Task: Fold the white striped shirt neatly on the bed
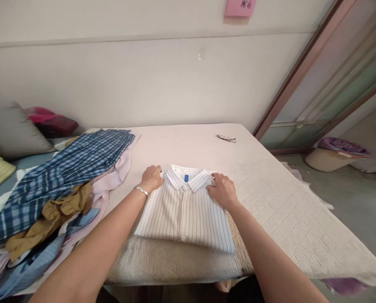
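Observation:
A white shirt with dark pinstripes (pixel 194 214) lies folded into a rough rectangle, its buttoned front facing up. Its collar points away from me, with a blue label inside the neck. At the left shoulder, my left hand (pixel 152 179) has its fingers curled over the shirt's edge; a silver bracelet circles that wrist. My right hand (pixel 223 190) grips the opposite shoulder, thumb on the fabric beside the collar. The fingertips of both hands are partly hidden at the cloth.
A quilted cream cover (pixel 289 219) spreads over the table. Glasses (pixel 226 138) lie near its back. On the left is a heap with a blue plaid garment (pixel 80 162) and a brown one (pixel 53 219). A bin (pixel 329 155) stands on the floor at right.

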A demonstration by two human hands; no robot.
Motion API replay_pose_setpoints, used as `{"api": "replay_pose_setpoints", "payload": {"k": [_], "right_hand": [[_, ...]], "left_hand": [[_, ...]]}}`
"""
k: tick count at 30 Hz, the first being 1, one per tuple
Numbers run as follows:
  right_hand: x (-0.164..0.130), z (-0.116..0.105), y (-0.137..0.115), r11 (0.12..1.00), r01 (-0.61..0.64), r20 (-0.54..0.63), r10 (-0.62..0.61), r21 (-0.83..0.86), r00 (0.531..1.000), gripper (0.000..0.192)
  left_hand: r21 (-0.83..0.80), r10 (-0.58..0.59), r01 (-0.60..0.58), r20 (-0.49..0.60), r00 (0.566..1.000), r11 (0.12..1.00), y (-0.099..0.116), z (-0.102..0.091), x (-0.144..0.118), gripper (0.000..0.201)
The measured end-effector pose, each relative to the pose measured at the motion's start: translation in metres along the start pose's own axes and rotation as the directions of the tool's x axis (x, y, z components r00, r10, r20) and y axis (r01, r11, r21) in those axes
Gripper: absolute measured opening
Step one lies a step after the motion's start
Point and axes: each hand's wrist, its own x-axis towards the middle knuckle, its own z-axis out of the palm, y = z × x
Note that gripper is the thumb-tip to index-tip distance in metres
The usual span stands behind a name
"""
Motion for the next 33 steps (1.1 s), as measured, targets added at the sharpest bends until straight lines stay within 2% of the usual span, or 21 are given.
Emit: {"api": "replay_pose_setpoints", "payload": {"k": [3, 7, 11, 15, 18, 21, 24, 28, 30, 33], "right_hand": [[-0.004, -0.005, -0.004, 0.999, -0.035, 0.002, 0.035, 0.023, 0.999, 0.037], [-0.007, -0.007, -0.008, 0.991, -0.130, -0.087, 0.133, 0.038, 0.987, 0.050], [-0.002, -0.008, -0.003, 0.951, -0.269, -0.019, 0.275, 0.151, 0.961, 0.046], [0.004, -0.010, 0.002, 0.904, -0.333, -0.044, 0.357, 0.269, 0.933, 0.041], [0.004, -0.010, 0.004, 0.816, -0.427, 0.051, 0.444, 0.391, 0.895, 0.037], [0.002, -0.011, 0.007, 0.771, -0.419, 0.106, 0.423, 0.479, 0.900, 0.021], [-0.001, -0.017, 0.004, 0.754, -0.329, 0.083, 0.346, 0.569, 0.935, 0.020], [-0.017, -0.038, -0.008, 0.675, -0.214, 0.062, 0.242, 0.706, 0.968, 0.025], [-0.035, -0.053, -0.013, 0.566, -0.133, 0.063, 0.141, 0.814, 0.988, 0.028], [-0.078, -0.078, -0.016, 0.374, -0.027, 0.040, -0.029, 0.927, 0.999, 0.033]], "left_hand": [[-0.023, -0.050, 0.050, 0.025, 0.998, 0.998, 0.000, -0.003, 0.003, 0.033], [-0.059, -0.112, 0.113, 0.016, 0.994, 0.992, 0.002, -0.005, 0.000, 0.035], [-0.116, -0.133, 0.131, -0.007, 0.991, 0.985, 0.000, -0.001, -0.002, 0.029], [-0.210, -0.102, 0.094, -0.026, 0.994, 0.973, -0.002, 0.004, 0.000, 0.017], [-0.310, -0.079, 0.058, -0.056, 0.995, 0.949, 0.000, 0.006, -0.001, 0.013], [-0.440, -0.070, 0.023, -0.091, 0.993, 0.898, 0.001, 0.005, -0.006, 0.013], [-0.598, -0.082, 0.001, -0.108, 0.991, 0.802, 0.003, -0.001, -0.013, 0.012], [-0.792, -0.058, -0.024, -0.075, 0.996, 0.610, 0.003, -0.020, -0.033, 0.022], [-0.869, -0.011, -0.035, -0.047, 0.999, 0.494, 0.000, -0.035, -0.053, 0.032], [-0.967, 0.094, -0.016, 0.008, 0.996, 0.254, -0.010, -0.062, -0.101, 0.041]]}}
